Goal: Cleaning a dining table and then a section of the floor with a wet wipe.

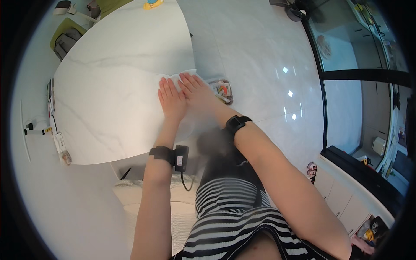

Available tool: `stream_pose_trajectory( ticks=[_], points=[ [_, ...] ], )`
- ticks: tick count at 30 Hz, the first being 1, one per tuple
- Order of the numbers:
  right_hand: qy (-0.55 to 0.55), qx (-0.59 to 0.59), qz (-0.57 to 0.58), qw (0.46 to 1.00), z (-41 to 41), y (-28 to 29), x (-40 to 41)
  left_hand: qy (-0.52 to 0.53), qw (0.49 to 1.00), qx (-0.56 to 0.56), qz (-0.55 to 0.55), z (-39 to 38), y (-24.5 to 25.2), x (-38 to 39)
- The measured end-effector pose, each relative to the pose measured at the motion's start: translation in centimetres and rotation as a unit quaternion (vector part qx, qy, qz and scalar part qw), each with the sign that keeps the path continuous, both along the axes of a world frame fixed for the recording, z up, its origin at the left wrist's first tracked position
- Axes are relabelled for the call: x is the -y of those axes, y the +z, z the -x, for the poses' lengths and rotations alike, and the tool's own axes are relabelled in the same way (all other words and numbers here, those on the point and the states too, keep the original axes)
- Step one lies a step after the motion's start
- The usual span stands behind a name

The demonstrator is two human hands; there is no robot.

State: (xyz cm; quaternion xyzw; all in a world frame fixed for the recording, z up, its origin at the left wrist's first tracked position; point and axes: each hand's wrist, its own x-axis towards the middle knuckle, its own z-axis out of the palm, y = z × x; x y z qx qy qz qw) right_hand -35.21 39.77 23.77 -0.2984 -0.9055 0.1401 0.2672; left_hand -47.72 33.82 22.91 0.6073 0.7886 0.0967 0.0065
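Observation:
My left hand (172, 100) lies flat, palm down, near the right-hand edge of a white marble-patterned table (107, 97). Right beside it, my right hand (199, 92) is also palm down, its thumb side against the left hand. Under the fingers of both hands spreads a thin white sheet (189, 71), tissue or cloth, mostly covered by them. Neither hand grips anything. A black strap with a small black box (181, 158) and cable sits on my left forearm, and a black strap (237, 123) circles my right wrist.
A litter-filled bin (224, 91) stands on the floor beside the table. A yellow and blue object (152, 4) rests at the far end. Beyond the left edge are a grey backpack (68, 41) on a green chair and a white power strip (59, 143). Black-framed glass panels (341, 112) rise at right.

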Motion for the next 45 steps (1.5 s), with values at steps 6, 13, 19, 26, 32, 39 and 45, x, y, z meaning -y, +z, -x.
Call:
stream_pose_trajectory(
  ticks=[6,13,19,26,32,39,45],
  points=[
    [0.036,-0.041,0.012,0.998,-0.7,0.8,-5.2,0.041,0.999,0.022,0.018,-1.1,0.6,-4.3],
    [0.090,-0.031,-0.010,0.995,2.5,0.5,-12.3,0.103,0.995,0.005,-0.013,0.8,0.5,-9.9],
    [0.162,0.028,-0.031,0.986,5.8,-0.7,-18.4,0.182,0.982,0.005,-0.039,2.3,0.0,-15.0],
    [0.268,0.068,-0.021,0.961,12.3,0.1,-21.9,0.286,0.957,0.015,-0.054,6.7,0.2,-16.9],
    [0.345,0.129,-0.118,0.922,16.8,-0.1,-23.4,0.419,0.906,0.037,-0.051,8.3,0.1,-17.0],
    [0.560,0.104,-0.038,0.821,18.5,-0.7,-12.0,0.633,0.772,0.047,0.039,3.8,-0.1,-5.0],
    [0.690,0.062,-0.022,0.721,11.5,-1.2,-7.6,0.761,0.645,0.061,-0.008,-7.7,0.4,-2.7]
  ],
)
